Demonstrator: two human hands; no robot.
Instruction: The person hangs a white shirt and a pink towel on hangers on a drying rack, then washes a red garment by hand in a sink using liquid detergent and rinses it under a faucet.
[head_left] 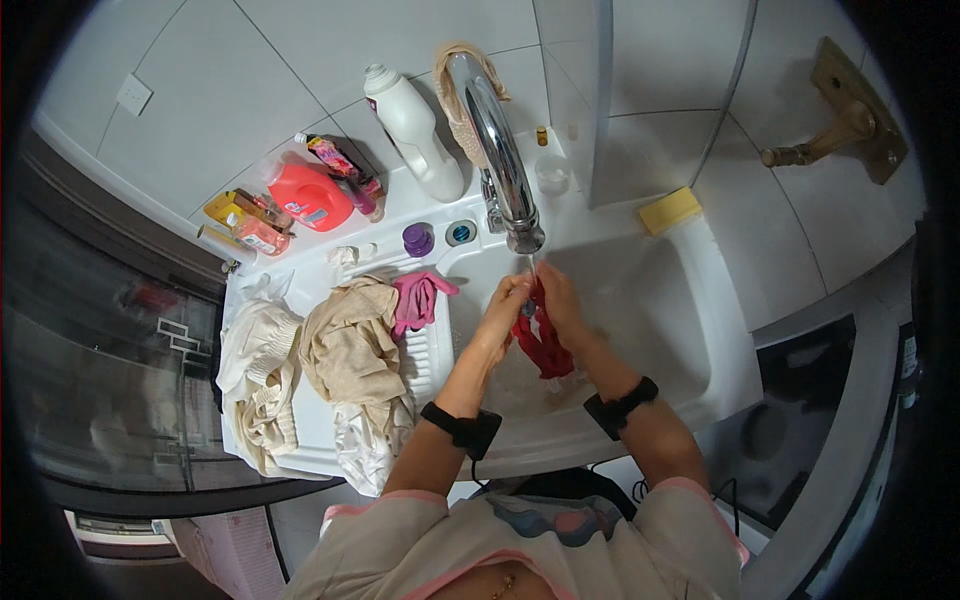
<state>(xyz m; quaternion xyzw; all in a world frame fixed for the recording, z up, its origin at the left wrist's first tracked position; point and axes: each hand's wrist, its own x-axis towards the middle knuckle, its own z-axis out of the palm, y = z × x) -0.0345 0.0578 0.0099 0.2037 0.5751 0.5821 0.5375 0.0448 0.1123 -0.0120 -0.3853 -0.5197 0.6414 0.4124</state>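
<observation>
Under the chrome faucet (497,150), both of my hands are closed on a wet red cloth (543,352) over the white sink basin (660,330). My left hand (503,308) grips its upper left side, and my right hand (562,302) holds the right side close by. A thin stream of water from the spout reaches the cloth between my fingers. The lower end of the cloth hangs toward the basin floor. Its exact kind of garment I cannot make out.
On the ribbed washboard side lie a beige garment (350,335), cream knitwear (255,350) and a pink rubber glove (420,300). Behind stand a white bottle (415,135), a red detergent jug (308,196) and a purple cap (418,239). A yellow sponge (670,211) rests on the right rim.
</observation>
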